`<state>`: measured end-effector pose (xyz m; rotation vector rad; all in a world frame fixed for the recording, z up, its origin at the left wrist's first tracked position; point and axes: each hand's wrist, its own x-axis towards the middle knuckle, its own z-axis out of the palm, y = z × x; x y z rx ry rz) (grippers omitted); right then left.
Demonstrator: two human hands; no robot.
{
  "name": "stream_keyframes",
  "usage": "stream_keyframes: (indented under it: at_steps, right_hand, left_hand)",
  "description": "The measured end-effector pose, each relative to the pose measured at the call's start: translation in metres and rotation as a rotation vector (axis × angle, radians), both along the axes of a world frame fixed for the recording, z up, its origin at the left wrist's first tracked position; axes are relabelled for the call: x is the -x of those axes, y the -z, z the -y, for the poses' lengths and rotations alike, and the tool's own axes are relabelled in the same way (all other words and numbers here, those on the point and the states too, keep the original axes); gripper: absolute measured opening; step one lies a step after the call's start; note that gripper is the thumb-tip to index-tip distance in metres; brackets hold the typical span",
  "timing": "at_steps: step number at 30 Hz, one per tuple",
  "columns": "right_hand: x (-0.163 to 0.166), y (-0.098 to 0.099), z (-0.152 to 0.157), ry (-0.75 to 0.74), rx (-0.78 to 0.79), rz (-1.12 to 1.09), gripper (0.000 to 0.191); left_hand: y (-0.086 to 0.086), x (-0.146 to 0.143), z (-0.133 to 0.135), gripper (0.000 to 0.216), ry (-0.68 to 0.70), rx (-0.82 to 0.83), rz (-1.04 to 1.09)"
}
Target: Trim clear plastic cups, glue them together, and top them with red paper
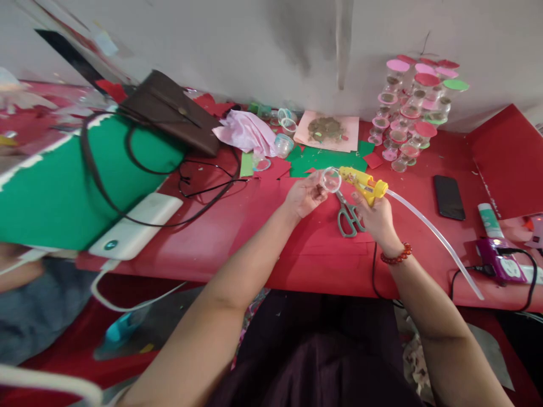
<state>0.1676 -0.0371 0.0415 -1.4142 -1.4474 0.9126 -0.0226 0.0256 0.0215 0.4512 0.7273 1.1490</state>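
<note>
My left hand (304,195) is closed around a small clear plastic cup (330,180), held tilted above the red table (237,226). My right hand (377,217), with a red bead bracelet at the wrist, grips a yellow hot glue gun (363,182). The gun's nozzle points left and touches the cup's rim. A long translucent glue stick (436,237) trails from the gun's back toward the lower right. Grey-handled scissors (348,216) lie on the table just under both hands.
A stack of clear cups with pink, red and green paper lids (409,113) stands at the back right. A black phone (448,196), a purple device (500,263), a brown bag (172,110), green card (51,186), a white power bank (136,226) and paper scraps surround the hands.
</note>
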Motion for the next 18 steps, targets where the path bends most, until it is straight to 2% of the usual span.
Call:
stream_keyframes:
  at_steps: [6, 13, 18]
  right_hand:
    - [0.0004, -0.0009, 0.0002, 0.027, -0.011, -0.013, 0.045]
    - [0.0038, -0.0020, 0.0022, -0.032, 0.000, -0.037, 0.042]
    - [0.0015, -0.0009, 0.0007, 0.008, -0.001, 0.014, 0.044]
  left_hand:
    - [-0.0027, 0.0009, 0.0012, 0.009, -0.004, -0.003, 0.022]
    - [-0.0004, 0.0008, 0.0002, 0.015, 0.011, -0.034, 0.020]
    - [-0.0018, 0.0003, 0.0009, 0.018, 0.006, -0.006, 0.025]
